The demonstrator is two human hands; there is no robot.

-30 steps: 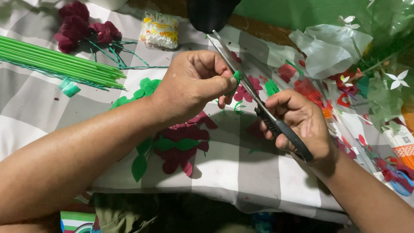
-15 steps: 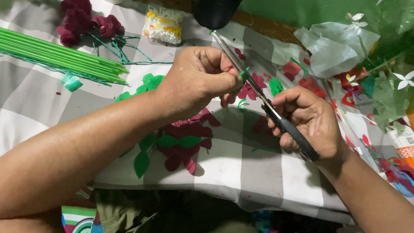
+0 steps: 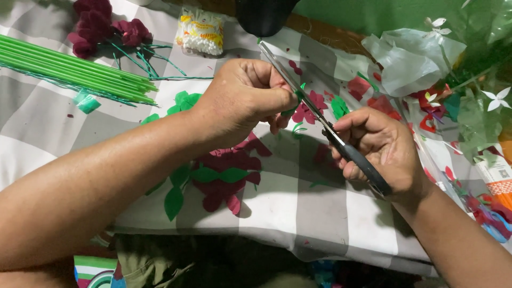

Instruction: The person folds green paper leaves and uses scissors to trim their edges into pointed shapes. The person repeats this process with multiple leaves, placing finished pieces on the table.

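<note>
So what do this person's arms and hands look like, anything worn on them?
Nothing is worn. Both forearms are bare as far as the picture shows, with no sleeves in view. The left hand and right hand have no gloves, and no rings, watch or bracelet can be seen.

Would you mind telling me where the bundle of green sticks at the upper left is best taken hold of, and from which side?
Probably near the near-right end of the green sticks, coming from above. They lie flat, side by side on the checked cloth, with the ends gathered there, so a hand closing across them from above should catch the whole bundle. The far ends run out of view at the left.
</note>
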